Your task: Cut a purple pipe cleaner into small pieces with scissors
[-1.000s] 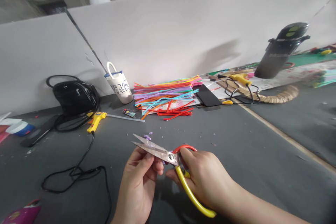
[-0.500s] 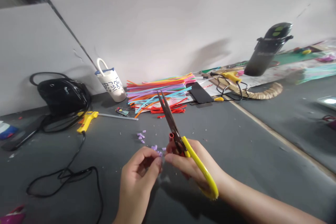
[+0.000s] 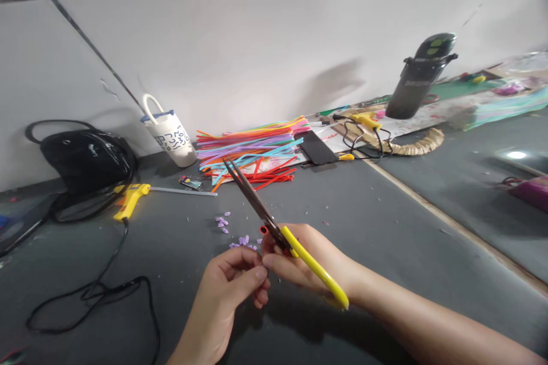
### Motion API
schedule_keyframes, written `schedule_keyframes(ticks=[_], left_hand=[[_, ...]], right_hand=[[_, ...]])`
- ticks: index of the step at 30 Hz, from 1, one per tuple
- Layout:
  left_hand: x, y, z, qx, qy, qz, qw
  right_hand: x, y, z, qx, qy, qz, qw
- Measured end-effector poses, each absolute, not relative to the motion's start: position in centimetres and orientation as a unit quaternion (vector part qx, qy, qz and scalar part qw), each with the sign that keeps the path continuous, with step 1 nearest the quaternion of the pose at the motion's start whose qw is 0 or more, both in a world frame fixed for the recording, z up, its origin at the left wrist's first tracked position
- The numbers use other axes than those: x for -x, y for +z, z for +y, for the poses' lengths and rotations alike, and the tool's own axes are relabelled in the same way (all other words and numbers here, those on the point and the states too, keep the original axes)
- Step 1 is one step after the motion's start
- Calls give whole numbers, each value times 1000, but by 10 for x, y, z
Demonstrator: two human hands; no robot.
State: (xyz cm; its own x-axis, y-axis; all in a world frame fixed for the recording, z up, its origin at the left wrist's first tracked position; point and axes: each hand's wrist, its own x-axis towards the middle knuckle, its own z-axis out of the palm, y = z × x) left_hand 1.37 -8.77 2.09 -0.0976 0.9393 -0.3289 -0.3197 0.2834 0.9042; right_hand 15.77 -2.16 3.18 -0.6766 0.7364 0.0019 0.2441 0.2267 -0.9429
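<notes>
Scissors (image 3: 315, 264) with yellow handles rest in my right hand (image 3: 308, 256), the dark blades pointing up and to the left, nearly together. The end of a small red tube-like roll (image 3: 264, 230) shows beside the blades at my right fingers. My left hand (image 3: 233, 285) is closed in a pinch, its fingertips touching or almost touching the right thumb and fingers. Whatever lies between the left fingertips is too small or hidden to make out. Just beyond the hands, small purple pieces (image 3: 244, 240) lie scattered on the dark grey table (image 3: 351, 222).
Colourful pipe cleaners (image 3: 252, 145) lie at the back beside a black phone (image 3: 318, 148). A white cup (image 3: 173, 140), black bag (image 3: 85, 157) and yellow glue gun (image 3: 132, 199) with its cord stand left. A dark bottle (image 3: 417, 82) and second glue gun (image 3: 367, 121) are at right.
My left fingertips have moved away from the purple pieces and in against the right hand. The scissors have tilted further left. The whole view has shifted slightly.
</notes>
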Motion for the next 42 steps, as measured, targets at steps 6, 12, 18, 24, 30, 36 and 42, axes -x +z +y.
schedule_keyframes(ticks=[6, 12, 18, 24, 30, 36, 42], left_hand=[[-6, 24, -85, -258, 606, 507, 555], [4, 27, -85, -234, 698, 463, 493], [0, 29, -87, -224, 712, 458, 482], [-1, 30, -89, -221, 709, 459, 489], [-1, 30, -87, -219, 704, 469, 486], [0, 27, -87, -221, 701, 486, 473], [0, 27, -86, -237, 700, 493, 460]], right_hand=[[-159, 34, -24, 373, 406, -799, 241], [-152, 24, -34, 374, 264, -868, 192], [-148, 20, -42, 396, 243, -870, 162], [-148, 17, -41, 403, 216, -874, 165], [-148, 14, -41, 406, 210, -875, 160], [-147, 17, -40, 412, 207, -875, 145], [-146, 19, -42, 421, 208, -874, 127]])
